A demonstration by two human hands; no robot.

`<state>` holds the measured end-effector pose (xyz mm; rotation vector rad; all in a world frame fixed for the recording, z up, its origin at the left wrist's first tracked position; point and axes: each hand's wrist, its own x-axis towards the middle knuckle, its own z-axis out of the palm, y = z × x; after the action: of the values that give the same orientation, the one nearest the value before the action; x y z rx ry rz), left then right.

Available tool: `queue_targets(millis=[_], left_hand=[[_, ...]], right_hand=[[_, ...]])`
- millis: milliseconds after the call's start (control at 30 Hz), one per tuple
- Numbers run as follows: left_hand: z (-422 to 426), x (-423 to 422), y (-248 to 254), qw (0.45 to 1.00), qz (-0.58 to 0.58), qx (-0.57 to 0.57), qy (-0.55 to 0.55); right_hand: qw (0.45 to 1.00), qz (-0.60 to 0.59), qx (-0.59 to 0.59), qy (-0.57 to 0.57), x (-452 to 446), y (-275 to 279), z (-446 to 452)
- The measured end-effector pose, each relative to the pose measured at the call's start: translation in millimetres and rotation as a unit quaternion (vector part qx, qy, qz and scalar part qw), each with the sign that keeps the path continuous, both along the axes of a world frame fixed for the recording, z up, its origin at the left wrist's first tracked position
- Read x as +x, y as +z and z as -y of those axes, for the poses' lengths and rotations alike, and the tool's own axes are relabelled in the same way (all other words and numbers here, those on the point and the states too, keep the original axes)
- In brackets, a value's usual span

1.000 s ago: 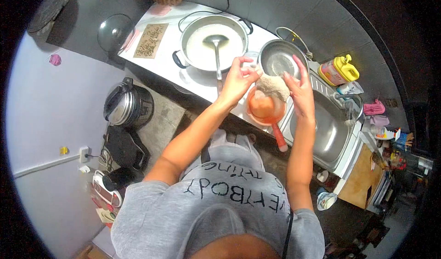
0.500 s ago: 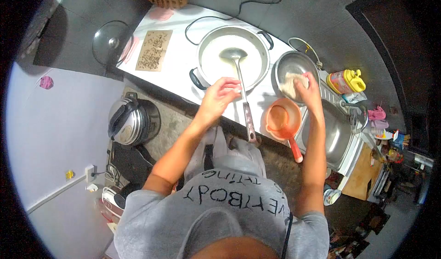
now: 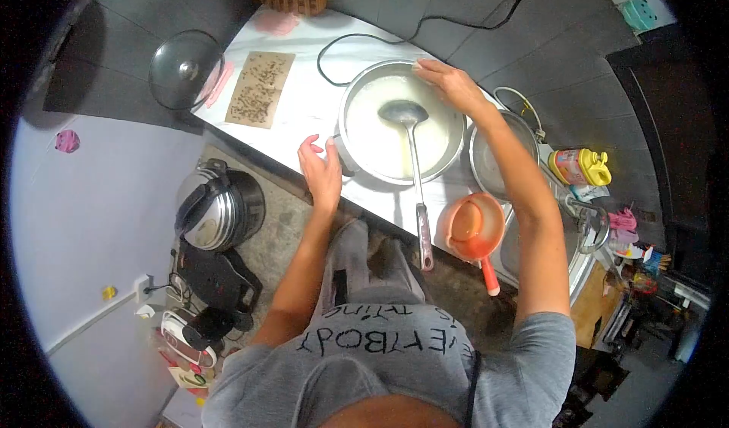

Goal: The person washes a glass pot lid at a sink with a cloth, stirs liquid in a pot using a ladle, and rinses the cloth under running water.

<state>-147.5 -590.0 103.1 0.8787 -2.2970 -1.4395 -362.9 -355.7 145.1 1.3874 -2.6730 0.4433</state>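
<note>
A wide pot [image 3: 459, 147] of pale milky liquid [image 3: 380, 143] stands on the white counter. A metal ladle [image 3: 405, 114] rests in it, bowl in the liquid, its handle slanting out over the near rim. My left hand [image 3: 322, 176] is beside the pot's left handle [image 3: 345, 161], thumb and fingers apart. My right hand [image 3: 454, 86] lies at the far right rim with its fingers stretched out, hiding the handle there. Under my right forearm is a metal bowl [image 3: 486, 162], partly covered. An orange dipper [image 3: 472, 231] sits nearer me.
Left of the pot lies a brown sheet with dark specks [image 3: 260, 90]. A glass lid [image 3: 187, 68] is at the far left. A black cable [image 3: 425, 27] crosses behind the pot. A yellow jug [image 3: 588, 167] and the sink [image 3: 524, 238] are on the right.
My right hand has left the pale, soft-looking lump in the metal bowl and moved to the pot's far right rim. My left hand has moved from near the ladle to the left handle.
</note>
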Motion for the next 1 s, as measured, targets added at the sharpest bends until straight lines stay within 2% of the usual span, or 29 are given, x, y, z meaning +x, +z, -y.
queue_targets(millis=[67,133,200,267,367,600,667,800,1000], left_hand=[[-3.0,-6.3,-8.8,1.0,-0.003,0.018,-0.013],[-7.4,-9.0,-1.4,0.995,0.005,0.102,-0.014],[-11.1,-9.0,5.1,0.997,-0.01,0.071,-0.011],[-11.8,-9.6,7.6,0.996,-0.036,0.084,-0.009],[-13.2,-9.6,-0.4,0.993,-0.082,0.085,-0.003],[-16.4,-9.9,-1.3,0.992,-0.085,0.097,0.01],[-17.2,-8.8,-3.4,0.987,-0.112,0.113,0.015],[-17.4,-7.0,0.5,0.987,-0.088,0.13,0.016],[-20.1,-8.7,-0.5,0.982,-0.119,0.144,0.017]], right_hand=[[0.998,0.051,0.032,-0.018,1.2,2.2,-6.0],[0.999,0.042,0.029,-0.014,2.3,-0.8,-6.2],[0.999,0.03,0.022,-0.009,5.0,-2.0,-7.4],[0.997,-0.048,0.054,-0.01,8.9,-1.3,-8.7],[0.992,-0.053,0.105,-0.043,17.9,1.9,-13.5],[0.986,-0.08,0.118,-0.086,37.4,-2.5,-21.7],[0.985,-0.092,0.091,-0.115,47.5,-4.5,-23.8],[0.981,-0.063,0.1,-0.153,67.9,-8.0,-34.1],[0.974,0.016,0.008,-0.228,108.4,-8.0,-39.7]])
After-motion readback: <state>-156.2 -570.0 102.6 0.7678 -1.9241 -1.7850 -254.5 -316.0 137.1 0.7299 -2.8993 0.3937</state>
